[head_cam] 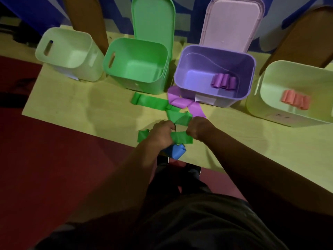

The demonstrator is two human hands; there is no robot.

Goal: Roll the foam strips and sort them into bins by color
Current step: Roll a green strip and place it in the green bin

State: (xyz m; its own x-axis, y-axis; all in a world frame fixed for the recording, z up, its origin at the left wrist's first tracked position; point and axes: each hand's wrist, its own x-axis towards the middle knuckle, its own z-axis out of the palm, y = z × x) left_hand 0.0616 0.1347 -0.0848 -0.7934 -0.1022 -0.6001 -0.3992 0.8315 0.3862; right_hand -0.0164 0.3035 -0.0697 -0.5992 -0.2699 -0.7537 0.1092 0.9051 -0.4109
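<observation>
You are in the rolling step: your left hand and right hand both pinch a green strip lying at the near edge of the surface. Next, I judge, wind it tight end to end, then carry it to the green bin farther back. It looks thin, creased and floppy.

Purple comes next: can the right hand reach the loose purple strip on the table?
Probably yes: the purple strip lies just beyond the right hand, near end uncovered; that hand must first release the green strip.
</observation>
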